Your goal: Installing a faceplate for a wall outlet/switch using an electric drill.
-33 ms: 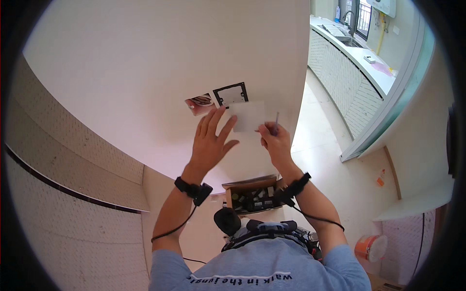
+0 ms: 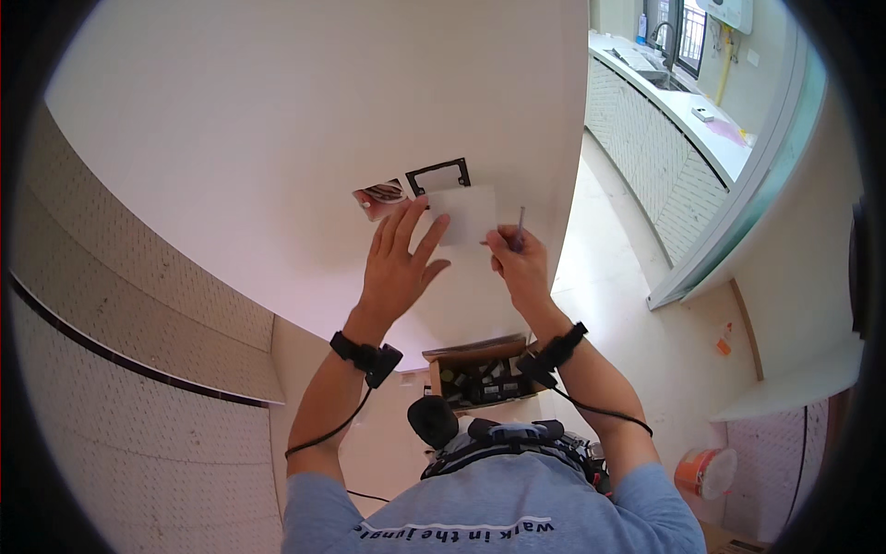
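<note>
A white square plate (image 2: 469,212) sits against the pale wall, overlapping the lower part of a black square frame (image 2: 438,172). My left hand (image 2: 399,263) is open with its fingers spread. Its fingertips lie at the plate's left edge and the frame's lower left corner. Close by the plate's lower right edge, my right hand (image 2: 519,263) is closed around a slim pen-like tool (image 2: 520,220) that points upward; its exact kind is not clear. Left of the frame, a small picture card (image 2: 379,198) shows on the wall.
An open cardboard box (image 2: 434,379) of dark small items stands below my hands. Right of the wall edge is a doorway with a glass sliding door frame (image 2: 711,235) and a kitchen counter (image 2: 646,83). An orange-and-white bucket (image 2: 706,473) stands at lower right.
The white plate and both hands have shifted slightly up and left, so the plate covers more of the black frame. My right hand keeps its hold on the slim tool.
</note>
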Demonstrator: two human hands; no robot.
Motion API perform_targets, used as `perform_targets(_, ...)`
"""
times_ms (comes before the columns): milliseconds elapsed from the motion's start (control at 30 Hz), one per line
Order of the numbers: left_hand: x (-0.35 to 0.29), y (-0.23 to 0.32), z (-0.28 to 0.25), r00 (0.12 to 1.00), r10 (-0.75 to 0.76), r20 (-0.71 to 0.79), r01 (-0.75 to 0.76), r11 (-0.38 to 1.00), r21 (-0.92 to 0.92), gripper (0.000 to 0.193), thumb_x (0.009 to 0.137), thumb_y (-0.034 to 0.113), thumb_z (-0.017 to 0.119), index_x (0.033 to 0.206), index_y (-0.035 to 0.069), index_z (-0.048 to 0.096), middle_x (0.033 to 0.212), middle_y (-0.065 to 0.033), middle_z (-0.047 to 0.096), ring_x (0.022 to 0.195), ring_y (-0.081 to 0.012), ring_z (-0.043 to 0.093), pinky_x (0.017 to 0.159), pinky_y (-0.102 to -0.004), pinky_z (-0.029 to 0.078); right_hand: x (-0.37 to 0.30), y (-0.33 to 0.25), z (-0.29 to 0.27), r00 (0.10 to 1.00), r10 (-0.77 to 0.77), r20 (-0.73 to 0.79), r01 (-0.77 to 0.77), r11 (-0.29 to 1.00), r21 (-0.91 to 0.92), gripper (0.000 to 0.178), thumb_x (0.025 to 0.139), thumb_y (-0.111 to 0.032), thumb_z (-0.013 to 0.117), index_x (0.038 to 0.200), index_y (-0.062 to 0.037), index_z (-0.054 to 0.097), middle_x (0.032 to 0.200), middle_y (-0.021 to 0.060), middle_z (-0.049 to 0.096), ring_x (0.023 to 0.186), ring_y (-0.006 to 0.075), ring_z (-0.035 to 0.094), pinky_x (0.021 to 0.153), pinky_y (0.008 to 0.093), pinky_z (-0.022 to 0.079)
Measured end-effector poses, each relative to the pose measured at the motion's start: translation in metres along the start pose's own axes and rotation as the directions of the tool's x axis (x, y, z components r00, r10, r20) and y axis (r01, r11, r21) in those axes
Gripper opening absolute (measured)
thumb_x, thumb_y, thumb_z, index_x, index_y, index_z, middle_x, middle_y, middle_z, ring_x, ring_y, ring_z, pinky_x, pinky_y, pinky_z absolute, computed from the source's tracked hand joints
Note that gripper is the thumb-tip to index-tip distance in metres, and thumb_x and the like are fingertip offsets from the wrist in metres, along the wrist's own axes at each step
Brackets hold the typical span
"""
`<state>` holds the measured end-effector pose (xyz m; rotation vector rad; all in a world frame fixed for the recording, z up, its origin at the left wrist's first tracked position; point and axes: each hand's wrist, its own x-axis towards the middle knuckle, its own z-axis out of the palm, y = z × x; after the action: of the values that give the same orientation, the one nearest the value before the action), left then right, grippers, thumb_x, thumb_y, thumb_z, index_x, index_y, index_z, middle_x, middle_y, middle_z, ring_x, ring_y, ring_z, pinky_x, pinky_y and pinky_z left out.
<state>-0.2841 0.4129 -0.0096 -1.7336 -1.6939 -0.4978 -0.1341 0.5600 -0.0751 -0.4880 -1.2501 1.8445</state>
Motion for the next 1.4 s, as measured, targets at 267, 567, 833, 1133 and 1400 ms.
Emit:
perform_targets(267,0.04,-0.021,0.014,0.994,0.043,-0.098,-0.034,0.995,0.09,0.081,0.073,0.018,0.087,0.146,0.019,0.053,0.156,-0.0117,0.042,0.139,-0.0345,0.045,0.111,-0.0489,0.043,0.04,-0.009,0.028,0.997,-0.077,0.003,0.077,0.993,-0.085,0.022,0.095,-0.021,0.076,0.098,0.0012,0.071,0.075,0.0015,0.067,0.056,0.0063,0.052,0.049,0.0226,0.037)
perform_targets(567,0.044,-0.022,0.025,0.984,0.067,-0.164,-0.04,0.985,0.165,0.059,0.084,0.007,0.07,0.142,0.013,0.06,0.149,-0.0144,0.047,0.135,-0.034,0.049,0.113,-0.0479,0.044,0.046,-0.016,0.035,0.997,-0.068,-0.047,0.061,0.988,-0.14,0.031,0.095,-0.031,0.076,0.09,-0.0005,0.071,0.077,0.0046,0.071,0.053,0.0069,0.053,0.047,0.0222,0.037)
perform_targets(833,0.043,-0.022,0.029,0.98,0.099,-0.175,-0.06,0.974,0.22,0.053,0.089,0.005,0.063,0.142,0.011,0.06,0.151,-0.0151,0.045,0.136,-0.0339,0.048,0.113,-0.0475,0.044,0.049,-0.022,0.03,0.99,-0.127,-0.066,0.092,0.915,-0.393,0.043,0.093,-0.04,0.077,0.086,0.0022,0.071,0.072,0.0076,0.072,0.055,0.0122,0.058,0.053,0.0299,0.046)
perform_targets(1133,0.038,-0.027,0.03,0.976,0.098,-0.195,-0.053,0.973,0.227,0.06,0.082,0.021,0.081,0.139,0.021,0.063,0.15,-0.008,0.046,0.137,-0.0337,0.044,0.112,-0.0492,0.043,0.042,-0.031,0.019,0.94,-0.341,0.027,0.239,0.597,-0.766,0.04,0.09,-0.039,0.078,0.083,-0.002,0.064,0.068,0.0133,0.068,0.062,0.0304,0.066,0.06,0.0394,0.051)
perform_targets(1400,0.044,-0.032,0.027,0.978,0.053,-0.199,-0.01,0.977,0.214,0.062,0.08,0.018,0.082,0.139,0.023,0.063,0.147,-0.0048,0.048,0.135,-0.0336,0.045,0.109,-0.049,0.045,0.061,-0.032,0.026,0.891,-0.432,0.142,0.335,0.411,-0.848,0.041,0.086,-0.039,0.081,0.089,-0.0031,0.062,0.072,0.0123,0.069,0.065,0.0322,0.068,0.061,0.0412,0.052)
